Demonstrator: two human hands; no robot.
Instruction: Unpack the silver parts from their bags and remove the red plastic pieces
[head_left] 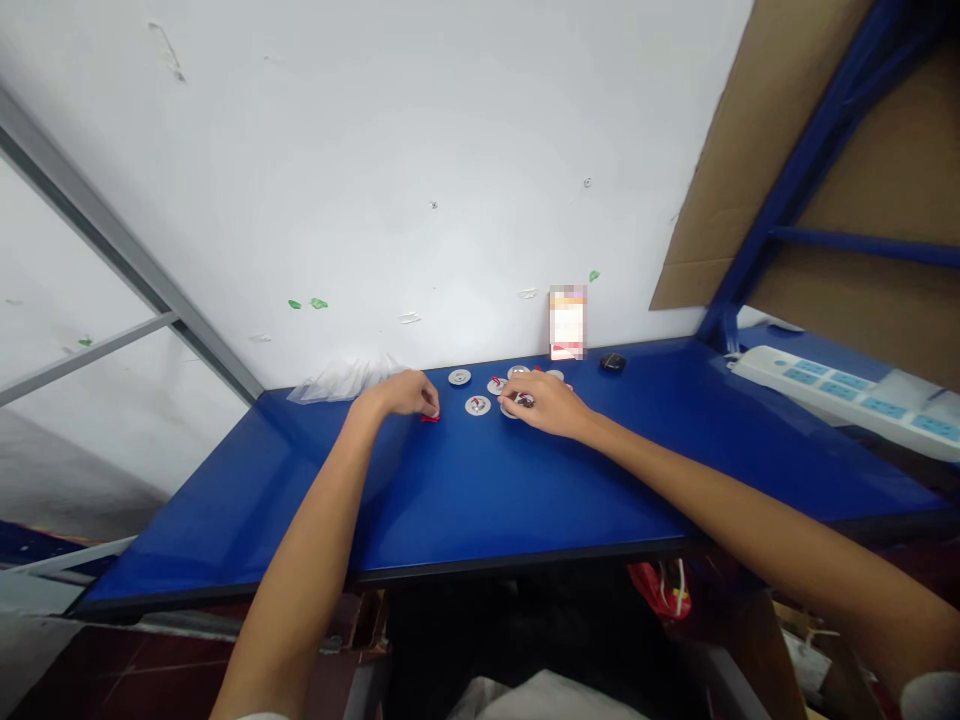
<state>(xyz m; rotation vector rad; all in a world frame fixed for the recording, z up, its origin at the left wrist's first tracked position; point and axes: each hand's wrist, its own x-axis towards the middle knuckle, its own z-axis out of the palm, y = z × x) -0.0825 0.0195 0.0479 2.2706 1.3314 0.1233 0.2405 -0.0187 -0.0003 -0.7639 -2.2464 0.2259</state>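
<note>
My left hand [399, 394] rests low over the blue table, thumb and fingers pinched on a small red piece [430, 419]. To its right, my right hand [551, 402] has its fingers curled round a round silvery disc [517, 408] that the hand partly covers. Between the hands lies a similar disc with a red mark or piece on it [478, 405]. A plainer disc [459, 377] sits farther back, and several more lie behind my right hand, partly hidden by it. What the red bits are is too small to tell.
Clear plastic bags [341, 380] lie at the back left by the wall. A phone-like lit panel [568, 325] leans on the wall, beside a small black object [613, 363]. At the right is a white power strip [847, 395]; a blue frame [787, 190] rises behind it.
</note>
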